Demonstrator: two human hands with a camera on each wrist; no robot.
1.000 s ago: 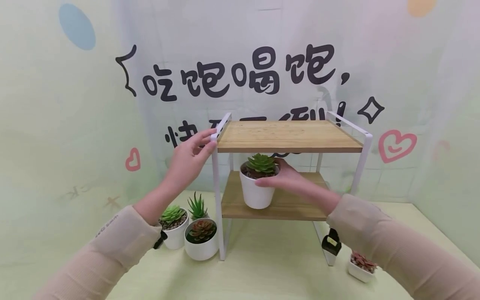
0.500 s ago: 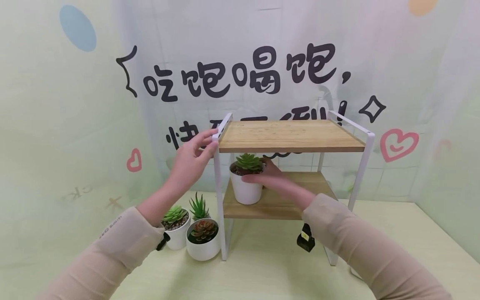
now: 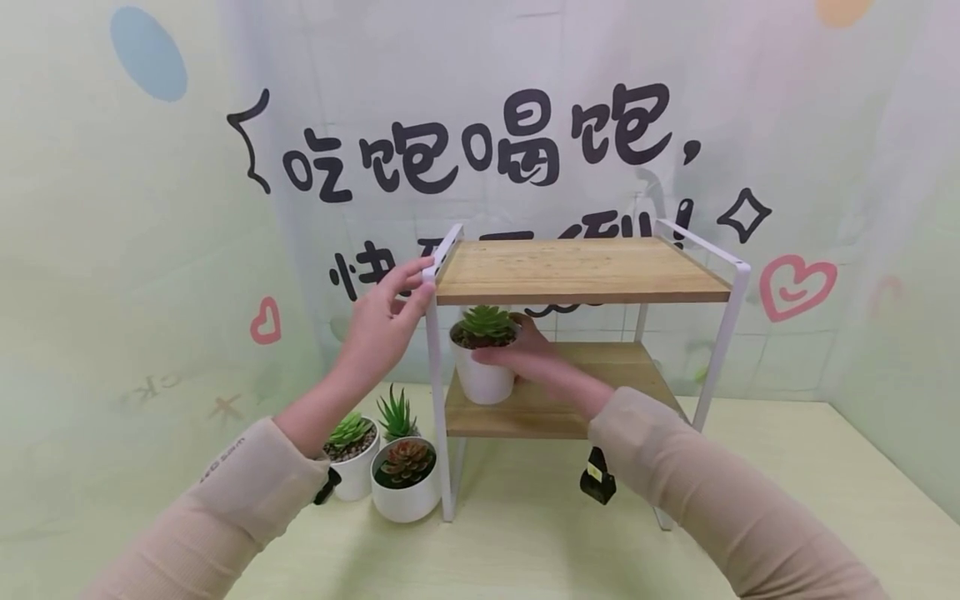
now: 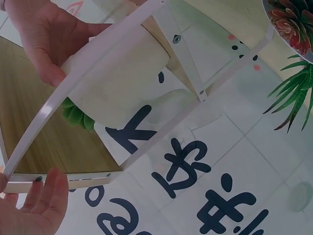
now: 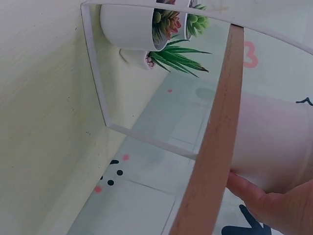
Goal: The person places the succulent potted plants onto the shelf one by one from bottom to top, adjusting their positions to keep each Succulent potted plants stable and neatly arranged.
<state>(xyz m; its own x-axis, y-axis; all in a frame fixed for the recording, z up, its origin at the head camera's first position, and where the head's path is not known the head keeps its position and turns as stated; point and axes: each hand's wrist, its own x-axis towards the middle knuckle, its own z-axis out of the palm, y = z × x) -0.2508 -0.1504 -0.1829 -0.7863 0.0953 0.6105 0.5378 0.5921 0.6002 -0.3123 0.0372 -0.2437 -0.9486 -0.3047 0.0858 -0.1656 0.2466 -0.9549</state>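
Observation:
In the head view a white pot with a green succulent stands upright between the two wooden boards of a white-framed shelf rack, at the left end. My right hand grips the pot from its right side, thumb across the front. The left wrist view shows the same pot behind the slanted frame bar, its base close over the lower board. My left hand holds the rack's upper left front corner, thumb and fingers on the white frame. In the right wrist view the board's edge covers part of the pot.
Left of the rack stand a pale green succulent in a white pot, a spiky aloe-like plant and a reddish succulent in a white bowl. A black object hangs below my right sleeve. Behind is a printed wall cloth.
My right hand has carried the potted succulent left and slightly back, deeper over the lower board. My right sleeve now covers the small red plant at the right. The left hand stays put.

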